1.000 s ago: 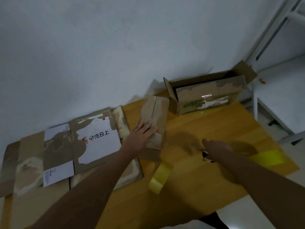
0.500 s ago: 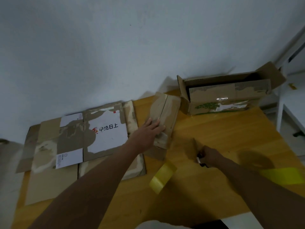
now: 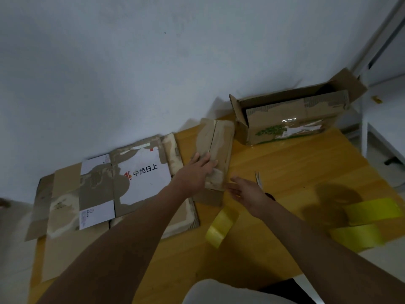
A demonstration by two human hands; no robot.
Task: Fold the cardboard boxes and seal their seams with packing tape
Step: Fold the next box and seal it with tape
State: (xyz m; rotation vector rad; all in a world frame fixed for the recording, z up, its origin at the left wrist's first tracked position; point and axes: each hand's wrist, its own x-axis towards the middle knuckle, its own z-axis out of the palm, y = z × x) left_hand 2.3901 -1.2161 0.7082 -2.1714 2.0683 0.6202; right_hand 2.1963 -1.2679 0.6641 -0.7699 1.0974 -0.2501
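Note:
A small folded cardboard box [image 3: 219, 148] stands on the wooden table [image 3: 285, 167], its two top flaps meeting along a middle seam. My left hand [image 3: 197, 172] lies flat on its top with straight fingers. My right hand [image 3: 245, 190] hovers open just right of the box's near end, holding nothing. A pair of scissors [image 3: 259, 179] lies on the table behind that hand. A yellow tape roll [image 3: 221, 227] stands on edge near the table's front.
Flattened boxes [image 3: 114, 189], one with a white printed label, cover the table's left side. An open-topped box [image 3: 291, 119] stands at the back right against the wall. Two yellow tape strips [image 3: 368, 222] lie at the right edge. A white frame [image 3: 366, 128] stands beyond the table.
My right hand has let go of the scissors, which now lie on the table, and moved left toward the small box with fingers spread. The left hand stays on the box top.

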